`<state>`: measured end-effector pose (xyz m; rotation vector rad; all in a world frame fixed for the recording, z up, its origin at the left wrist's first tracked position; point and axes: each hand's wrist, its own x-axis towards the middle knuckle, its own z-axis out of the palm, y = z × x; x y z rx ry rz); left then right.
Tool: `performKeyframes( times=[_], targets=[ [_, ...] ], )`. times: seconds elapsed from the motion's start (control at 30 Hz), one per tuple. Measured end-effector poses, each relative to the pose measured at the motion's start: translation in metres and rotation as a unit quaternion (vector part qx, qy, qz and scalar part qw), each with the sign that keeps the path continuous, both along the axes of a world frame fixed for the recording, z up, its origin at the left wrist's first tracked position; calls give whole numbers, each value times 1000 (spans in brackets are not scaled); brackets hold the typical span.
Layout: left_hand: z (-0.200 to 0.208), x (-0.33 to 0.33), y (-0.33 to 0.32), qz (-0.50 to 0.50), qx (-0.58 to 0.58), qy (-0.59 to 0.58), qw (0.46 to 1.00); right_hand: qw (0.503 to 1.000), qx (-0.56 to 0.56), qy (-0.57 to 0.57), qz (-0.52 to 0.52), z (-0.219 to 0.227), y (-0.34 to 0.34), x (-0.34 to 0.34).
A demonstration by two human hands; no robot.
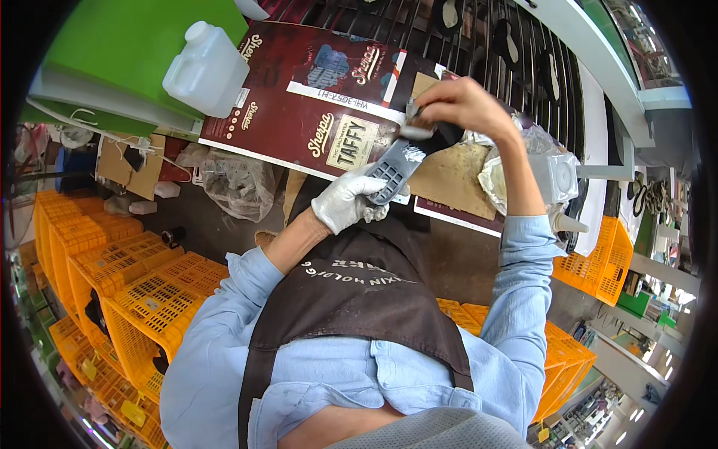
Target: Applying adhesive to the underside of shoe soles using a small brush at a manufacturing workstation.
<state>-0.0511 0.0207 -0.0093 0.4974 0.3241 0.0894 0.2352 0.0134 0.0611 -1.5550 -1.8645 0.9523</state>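
My left hand [345, 200], in a white glove, is closed around the heel end of a shoe sole [396, 172]. The sole is grey with a grid of hollows at the heel; its far end is black and tilts up to the right. A wet-looking shine lies on its middle. My bare right hand [465, 105] is closed, pinching what looks like a brush [416, 132] with a wide pale end. That end is against or just over the sole; fingers partly hide the handle. Both hands are above a bench covered with dark red printed cardboard [277, 120].
A white plastic jug [207, 71] stands at the back left. Right of my hands are a brown cardboard piece [449, 176], crumpled plastic, a clear container [562, 178] and a nozzle bottle [570, 223]. Beyond runs a slatted conveyor [479, 45] bearing shoe parts. Orange crates [161, 295] flank me.
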Motion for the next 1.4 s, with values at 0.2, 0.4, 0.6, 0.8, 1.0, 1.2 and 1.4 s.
performKeyframes(
  times=[0.2, 0.4, 0.6, 0.8, 1.0, 1.2, 1.4],
  targets=[
    [8, 1, 1, 2, 5, 12, 1000, 988, 41, -2, -147, 4, -2, -18],
    [18, 0, -1, -12, 28, 4, 1000, 990, 76, -54, -110, 11, -7, -32],
    [23, 0, -2, 15, 21, -31, 999, 996, 20, 27, 87, 14, -12, -45],
    [26, -2, 0, 31, 31, -5, 999, 998, 21, 52, -38, 17, -15, -53],
    [31, 1, 1, 15, 24, -4, 1000, 984, 80, 14, -161, 18, -15, -64],
    [31, 3, 2, 20, 34, -11, 999, 981, 132, -61, -132, 7, -34, -49],
    [28, 10, 1, 45, 0, 7, 999, 934, 277, -206, -97, 7, -70, -66]
  ],
)
